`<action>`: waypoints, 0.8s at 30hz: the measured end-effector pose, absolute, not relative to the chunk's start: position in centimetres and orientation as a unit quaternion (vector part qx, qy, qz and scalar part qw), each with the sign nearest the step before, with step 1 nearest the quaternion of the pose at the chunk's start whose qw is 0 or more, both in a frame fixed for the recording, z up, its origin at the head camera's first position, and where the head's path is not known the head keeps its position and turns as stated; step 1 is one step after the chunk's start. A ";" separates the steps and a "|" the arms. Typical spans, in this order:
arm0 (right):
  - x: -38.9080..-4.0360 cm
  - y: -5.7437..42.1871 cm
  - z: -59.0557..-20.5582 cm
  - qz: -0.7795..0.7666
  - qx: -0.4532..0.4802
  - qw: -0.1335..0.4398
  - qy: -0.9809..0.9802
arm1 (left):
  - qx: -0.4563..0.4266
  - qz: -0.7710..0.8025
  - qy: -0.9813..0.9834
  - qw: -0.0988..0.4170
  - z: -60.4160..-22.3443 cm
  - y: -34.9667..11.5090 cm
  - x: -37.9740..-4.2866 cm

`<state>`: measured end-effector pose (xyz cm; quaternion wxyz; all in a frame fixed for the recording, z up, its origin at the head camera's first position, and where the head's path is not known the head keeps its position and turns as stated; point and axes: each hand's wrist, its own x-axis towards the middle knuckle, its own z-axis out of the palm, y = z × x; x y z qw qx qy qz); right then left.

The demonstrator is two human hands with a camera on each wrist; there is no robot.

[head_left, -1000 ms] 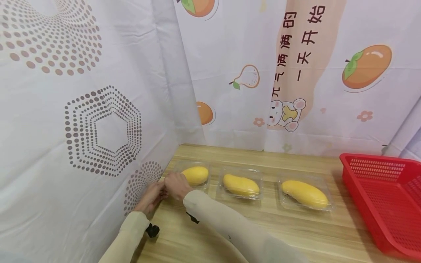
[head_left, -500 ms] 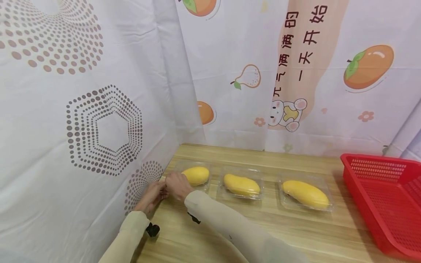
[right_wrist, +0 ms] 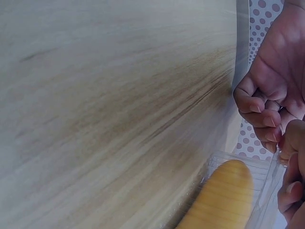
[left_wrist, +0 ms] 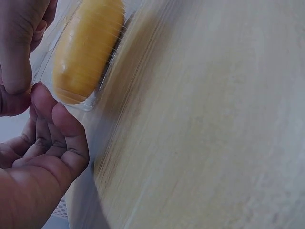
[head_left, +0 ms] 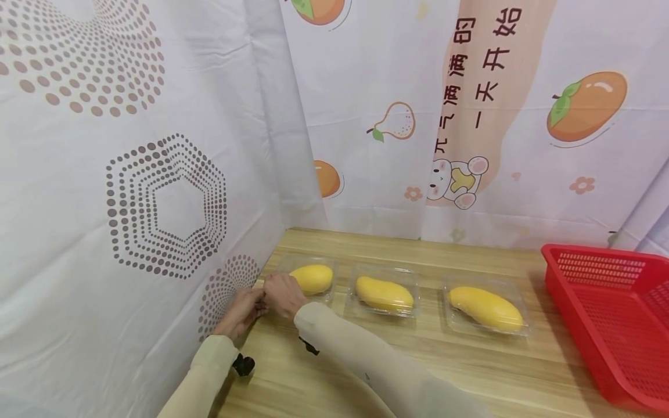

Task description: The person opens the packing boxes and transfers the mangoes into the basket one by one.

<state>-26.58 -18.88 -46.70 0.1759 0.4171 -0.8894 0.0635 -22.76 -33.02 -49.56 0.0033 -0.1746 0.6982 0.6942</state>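
Observation:
A yellow mango (head_left: 312, 279) lies in a clear plastic box (head_left: 325, 296) at the left end of a row. My left hand (head_left: 243, 312) and right hand (head_left: 284, 295) meet at the near left corner of this box. In the left wrist view, the left hand (left_wrist: 47, 148) has its thumb and forefinger together at the rim, against the tips of the right hand (left_wrist: 16, 52). A sliver of clear plastic shows between the fingertips in the right wrist view, beside the mango (right_wrist: 224, 193). The right hand's fingers curl over the box edge and hide part of it.
Two more mangoes, a middle one (head_left: 384, 295) and a right one (head_left: 486, 308), sit in clear boxes along the wooden table (head_left: 418, 360). A red plastic basket (head_left: 580, 325) stands at the right. Printed curtains (head_left: 235, 116) border the table at the left and back.

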 end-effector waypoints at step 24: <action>-26.3 -18.7 -45.9 0.062 0.412 0.184 -0.890 | -0.169 0.693 0.701 0.000 -49.6 -32.9 -22.8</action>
